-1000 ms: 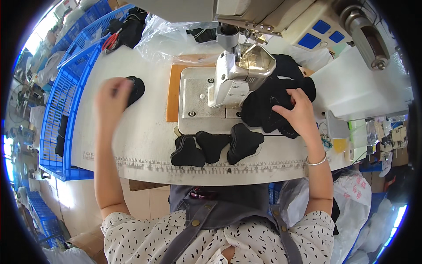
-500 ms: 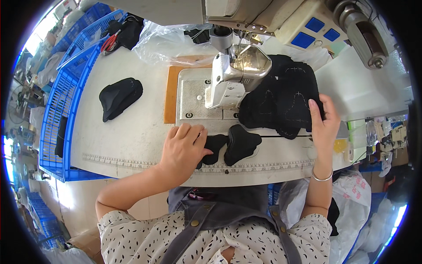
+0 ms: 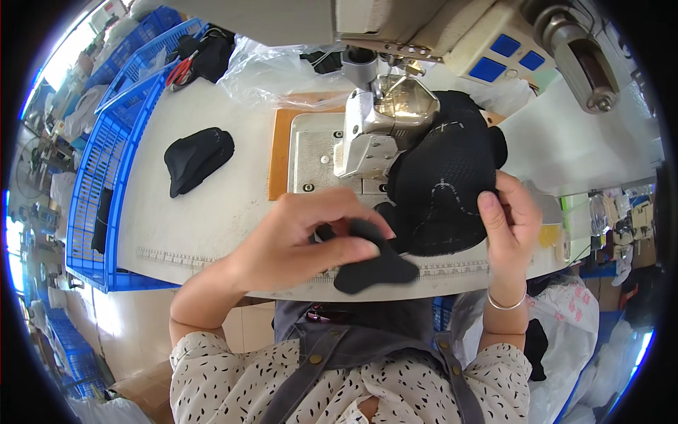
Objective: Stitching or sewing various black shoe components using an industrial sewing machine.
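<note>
My left hand (image 3: 304, 240) pinches a small curved black fabric piece (image 3: 378, 268) between thumb and fingers, above the table's front edge; the piece is slightly blurred. More small black fabric shows behind that hand, mostly hidden. With thumb on top, my right hand (image 3: 512, 222) grips the right edge of a large black fabric panel (image 3: 441, 205) bearing white marked lines. This panel lies right beside the sewing machine's metal post (image 3: 367, 145), overlapping other black fabric. Between the two hands, the small piece is close to the panel's lower left edge.
A stack of black fabric pieces (image 3: 201, 161) lies on the white table (image 3: 155, 226) at left. Blue baskets (image 3: 106, 184) line the left edge, with red-handled scissors (image 3: 181, 71) near the back. Clear plastic (image 3: 261, 71) sits behind the machine. A printed ruler strip runs along the front edge.
My left hand has picked up a small black piece and moved right. My right hand has drawn the large panel toward me and turned it, so its marked lines lie differently.
</note>
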A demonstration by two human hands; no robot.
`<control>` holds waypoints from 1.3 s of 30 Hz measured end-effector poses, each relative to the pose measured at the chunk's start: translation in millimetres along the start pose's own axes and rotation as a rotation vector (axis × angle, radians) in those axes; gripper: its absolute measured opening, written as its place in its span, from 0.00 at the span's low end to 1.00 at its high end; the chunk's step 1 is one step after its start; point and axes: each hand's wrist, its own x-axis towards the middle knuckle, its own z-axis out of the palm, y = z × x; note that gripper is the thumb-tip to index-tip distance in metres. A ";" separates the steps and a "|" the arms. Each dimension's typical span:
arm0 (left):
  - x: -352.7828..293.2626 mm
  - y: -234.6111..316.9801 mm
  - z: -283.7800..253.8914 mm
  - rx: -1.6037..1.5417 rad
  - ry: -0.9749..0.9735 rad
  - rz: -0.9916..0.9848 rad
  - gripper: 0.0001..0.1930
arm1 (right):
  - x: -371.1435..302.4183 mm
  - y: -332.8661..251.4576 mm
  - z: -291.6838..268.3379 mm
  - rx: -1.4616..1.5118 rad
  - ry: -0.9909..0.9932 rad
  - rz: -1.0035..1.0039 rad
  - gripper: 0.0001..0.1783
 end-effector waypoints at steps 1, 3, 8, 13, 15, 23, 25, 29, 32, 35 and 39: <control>1.0 -1.6 4.8 -0.110 0.029 -0.067 0.04 | 0.6 -3.2 5.3 0.073 -0.036 -0.009 0.12; 0.6 -4.2 1.4 -0.128 0.063 -0.079 0.05 | 1.9 -9.3 12.1 0.149 -0.071 -0.025 0.12; -7.2 -10.8 -1.3 -0.198 0.060 0.299 0.05 | 7.7 -17.7 14.7 0.338 -0.176 0.025 0.15; -18.9 -13.1 23.0 -0.278 0.231 -0.088 0.05 | -1.4 -19.2 31.9 0.313 -0.251 0.002 0.22; -16.7 -13.7 26.3 -0.139 0.319 -0.111 0.05 | -4.0 -17.1 38.5 0.393 -0.231 -0.036 0.21; -13.3 -9.9 29.8 0.233 0.596 0.333 0.08 | -5.5 -12.1 46.8 0.143 -0.327 -0.171 0.12; -12.8 -10.7 30.3 0.171 0.587 0.369 0.10 | -6.5 -12.2 49.4 0.181 -0.336 -0.129 0.11; -4.5 -12.7 33.7 -0.127 0.572 0.465 0.35 | -7.0 -12.5 48.5 0.179 -0.336 -0.145 0.09; -1.4 -11.8 35.3 -0.274 0.581 0.431 0.37 | -10.3 -12.5 50.1 0.331 -0.299 0.007 0.07; -5.1 -10.7 36.9 -0.470 0.537 0.298 0.33 | -12.2 -10.6 52.0 0.410 -0.264 0.022 0.05; -16.0 -8.5 29.3 -0.500 0.305 0.066 0.15 | -11.2 -10.0 50.8 0.436 -0.275 0.048 0.05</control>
